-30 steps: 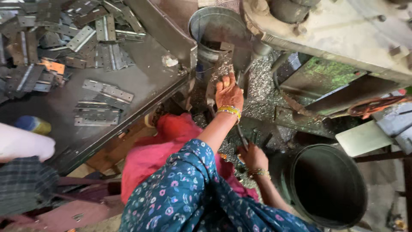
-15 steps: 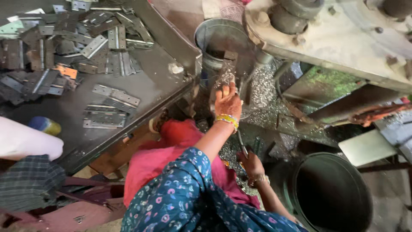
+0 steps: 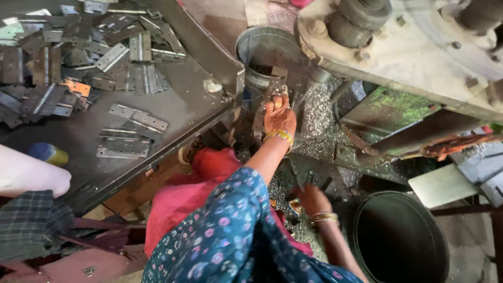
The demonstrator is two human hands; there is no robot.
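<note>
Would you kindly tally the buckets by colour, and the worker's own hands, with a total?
Grey metal bucket: 1
Dark bucket: 1
Hands, left hand and right hand: 2
Total: 4

Hinges (image 3: 78, 63) lie on the table (image 3: 173, 112) at left; a bucket (image 3: 401, 241) stands lower right, below the machine (image 3: 414, 47).

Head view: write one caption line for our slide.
Left hand holds a metal hinge plate at the press; right hand reaches low.
</note>
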